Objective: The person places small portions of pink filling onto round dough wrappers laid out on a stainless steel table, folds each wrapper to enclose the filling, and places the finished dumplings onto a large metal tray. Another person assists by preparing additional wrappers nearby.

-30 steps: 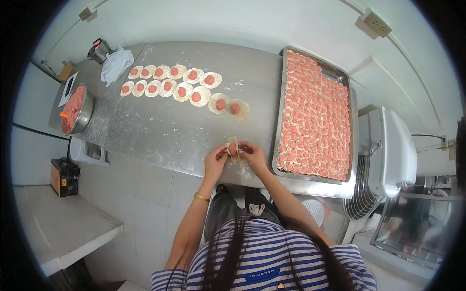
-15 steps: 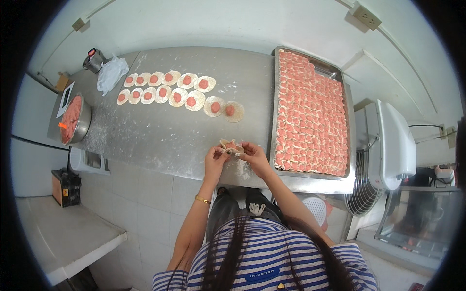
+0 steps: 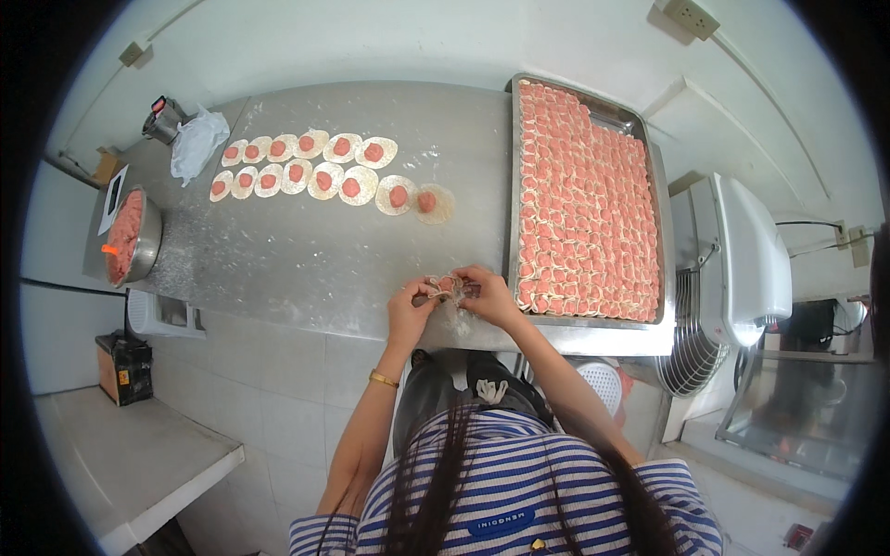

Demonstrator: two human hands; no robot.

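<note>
Near the table's front edge, my left hand [image 3: 411, 309] and my right hand [image 3: 488, 295] pinch opposite sides of a dumpling [image 3: 447, 285], its thin wrapper gathered up around pink meat filling. Both hands have bent fingers closed on the wrapper's rim, and the fingers partly cover it. Beyond them lie two rows of flat round wrappers [image 3: 397, 195], each with a lump of pink filling on it. To the right of my right hand, a large metal tray [image 3: 513, 185] holds closely packed open-topped dumplings [image 3: 584, 213].
A steel bowl of pink minced filling [image 3: 146, 250] with an orange-handled tool stands at the table's left end. Behind it are a white plastic bag [image 3: 198, 144] and a metal jug [image 3: 163, 120]. Flour dusts the steel table [image 3: 306, 250]. A white appliance [image 3: 742, 259] stands right of the tray.
My fingers have shifted around the wrapper, and its edge is drawn up more around the filling. The whole view has moved slightly, while the wrappers and tray stay in place.
</note>
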